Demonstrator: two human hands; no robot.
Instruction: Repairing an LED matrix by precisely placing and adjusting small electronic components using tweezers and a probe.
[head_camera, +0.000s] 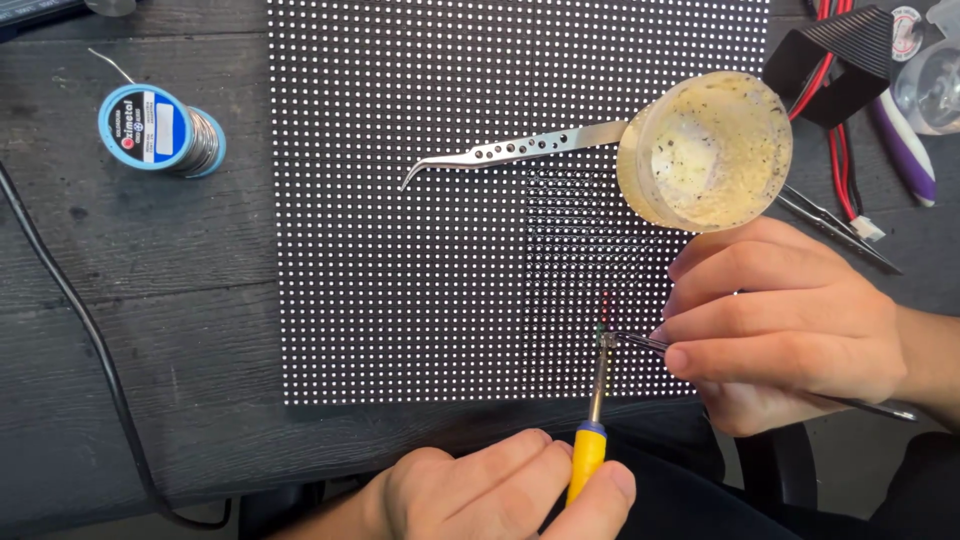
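A black LED matrix panel (420, 250) with rows of white dots lies flat on the dark wooden table. My left hand (490, 495) grips a yellow-handled soldering iron (592, 430), its tip touching the panel near the lower right. My right hand (790, 325) holds thin tweezers (640, 342) whose points meet the iron's tip at the same spot. A second pair of curved steel tweezers (510, 152) rests on the panel higher up.
A round yellowish tub of flux (705, 150) stands on the panel's upper right. A spool of solder wire (160, 130) sits at the left. A black cable (80, 330) runs down the left side. Red wires, a ribbon cable (840, 60) and a purple-handled tool (905, 150) lie at the upper right.
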